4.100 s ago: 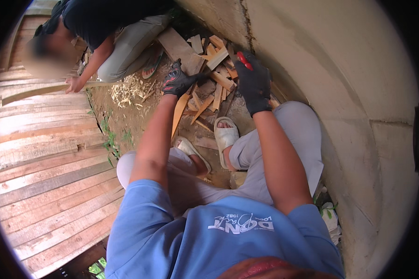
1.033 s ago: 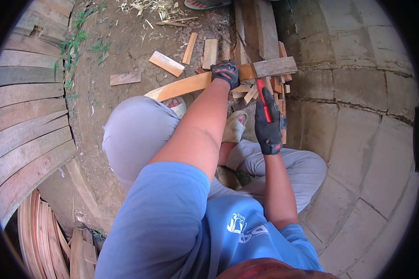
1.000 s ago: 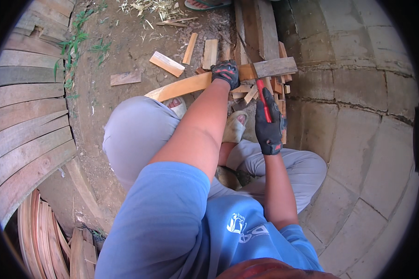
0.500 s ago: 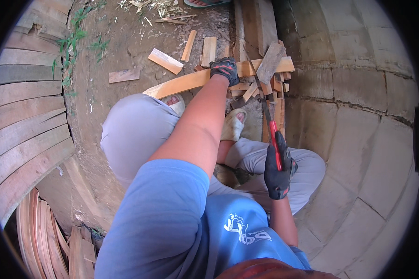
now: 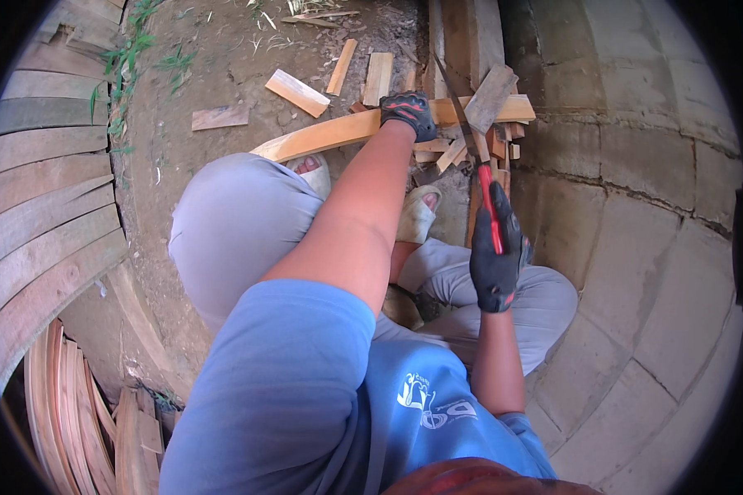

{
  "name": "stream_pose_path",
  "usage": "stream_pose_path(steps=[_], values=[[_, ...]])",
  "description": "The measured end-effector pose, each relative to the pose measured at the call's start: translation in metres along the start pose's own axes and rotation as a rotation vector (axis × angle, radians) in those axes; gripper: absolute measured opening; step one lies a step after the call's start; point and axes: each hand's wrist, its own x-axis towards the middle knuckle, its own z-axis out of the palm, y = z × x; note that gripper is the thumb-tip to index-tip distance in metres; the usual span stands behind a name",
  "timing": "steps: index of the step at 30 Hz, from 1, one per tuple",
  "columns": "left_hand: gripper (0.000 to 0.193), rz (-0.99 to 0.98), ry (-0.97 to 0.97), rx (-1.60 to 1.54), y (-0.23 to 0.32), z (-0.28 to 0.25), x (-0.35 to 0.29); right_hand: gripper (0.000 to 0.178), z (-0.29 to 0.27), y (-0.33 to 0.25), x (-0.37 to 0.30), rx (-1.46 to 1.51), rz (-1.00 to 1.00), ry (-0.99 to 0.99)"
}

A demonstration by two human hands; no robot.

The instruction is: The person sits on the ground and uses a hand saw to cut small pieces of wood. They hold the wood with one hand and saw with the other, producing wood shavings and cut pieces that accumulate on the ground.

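Note:
My left hand, in a black and red glove, is closed over a long pale wooden board and presses it down on a low pile of wood. The board lies crosswise in front of my feet. My gloved right hand is wrapped round the red handle of a hand saw. Its long, dark, narrow blade points away from me and crosses the board to the right of my left hand. Beyond the blade, a greyish wood block lies tilted on the board's right end.
Short offcuts are scattered on the dirt ground, with more wood pieces under the board. A long beam runs away beside a block wall on the right. Wooden planks line the left; curved slats stand lower left.
My right hand and the saw have moved forward, away from my body, the blade sliding across the board. My left hand stays closed on the board.

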Motion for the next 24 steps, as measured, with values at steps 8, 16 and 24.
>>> stream_pose_path(steps=[8, 16, 24], values=[[0.053, -0.007, -0.029, -0.016, 0.003, -0.001, 0.0, 0.044, 0.058, -0.006, 0.082, 0.075, 0.029, -0.016], [0.048, -0.013, 0.019, 0.024, 0.0, 0.011, 0.01, 0.046, 0.034, -0.001, 0.023, -0.051, 0.057, -0.075], [0.053, -0.017, -0.023, 0.026, 0.004, -0.001, 0.002, 0.045, -0.017, 0.005, -0.059, -0.002, 0.102, -0.063]])
